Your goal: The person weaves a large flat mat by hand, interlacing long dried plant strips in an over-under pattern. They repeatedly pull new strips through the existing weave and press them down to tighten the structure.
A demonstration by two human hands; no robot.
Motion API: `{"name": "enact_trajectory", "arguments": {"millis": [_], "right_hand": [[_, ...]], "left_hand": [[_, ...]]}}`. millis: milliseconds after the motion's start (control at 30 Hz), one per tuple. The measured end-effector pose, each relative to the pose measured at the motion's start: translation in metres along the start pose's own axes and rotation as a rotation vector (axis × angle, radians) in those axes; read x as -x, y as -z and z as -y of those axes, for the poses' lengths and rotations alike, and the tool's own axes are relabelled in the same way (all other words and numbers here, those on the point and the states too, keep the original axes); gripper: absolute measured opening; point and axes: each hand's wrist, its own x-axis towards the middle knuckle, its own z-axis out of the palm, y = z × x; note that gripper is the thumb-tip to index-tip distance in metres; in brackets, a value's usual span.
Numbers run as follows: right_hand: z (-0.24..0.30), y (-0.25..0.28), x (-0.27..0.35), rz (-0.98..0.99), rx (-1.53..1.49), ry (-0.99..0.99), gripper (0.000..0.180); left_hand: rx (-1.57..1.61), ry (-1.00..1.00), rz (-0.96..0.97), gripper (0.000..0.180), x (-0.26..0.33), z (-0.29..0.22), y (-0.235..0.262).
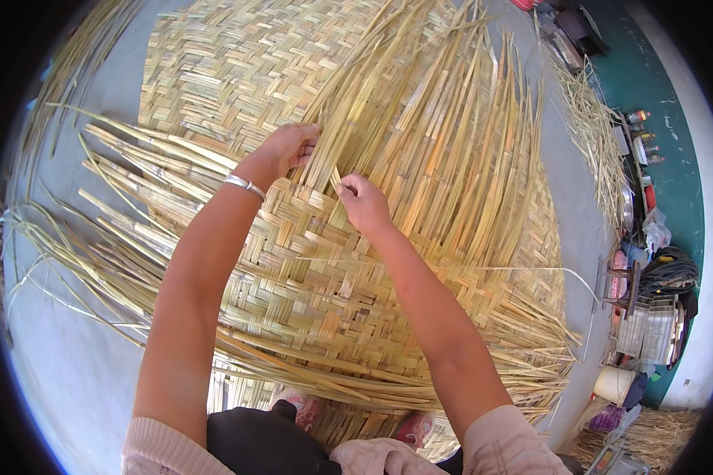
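Note:
A woven mat (293,293) of flat straw-coloured strips, like split reed or bamboo, spreads out in front of me. My left hand (289,149), with a silver bangle on its wrist, has curled fingers closed at the edge of a bundle of long loose strips (356,119) fanning away to the far side. Slightly nearer and to the right, my right hand (362,203) pinches the near end of a strip (334,179) between thumb and finger. Both hands are low over the woven part. The left fingertips are partly hidden behind the strips.
Unwoven strip ends (135,229) stick out to the left, and more (531,348) to the right. Another woven mat (214,71) lies beyond. Along the right wall are loose straw (594,134), a small stool (622,285), coiled black cable (669,271) and a white bucket (612,385).

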Motion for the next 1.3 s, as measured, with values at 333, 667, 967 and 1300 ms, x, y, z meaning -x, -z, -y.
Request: {"name": "enact_trajectory", "arguments": {"millis": [333, 667, 967, 1300], "right_hand": [[-0.005, -0.008, -0.004, -0.066, 0.089, 0.060, 0.024], [0.009, -0.027, 0.010, -0.176, 0.375, 0.103, 0.014], [0.047, -0.015, 0.017, -0.027, 0.544, 0.352, 0.025], [0.076, -0.055, -0.024, 0.031, 0.328, 0.297, 0.023]], "left_hand": [[0.272, -0.226, -0.161, 0.005, 0.049, 0.017, 0.014], [0.067, -0.265, -0.427, 0.014, 0.078, 0.035, 0.025], [0.040, -0.174, -0.493, 0.017, 0.070, 0.041, 0.033], [0.603, -0.414, -0.308, 0.023, 0.105, -0.024, 0.096]]}}
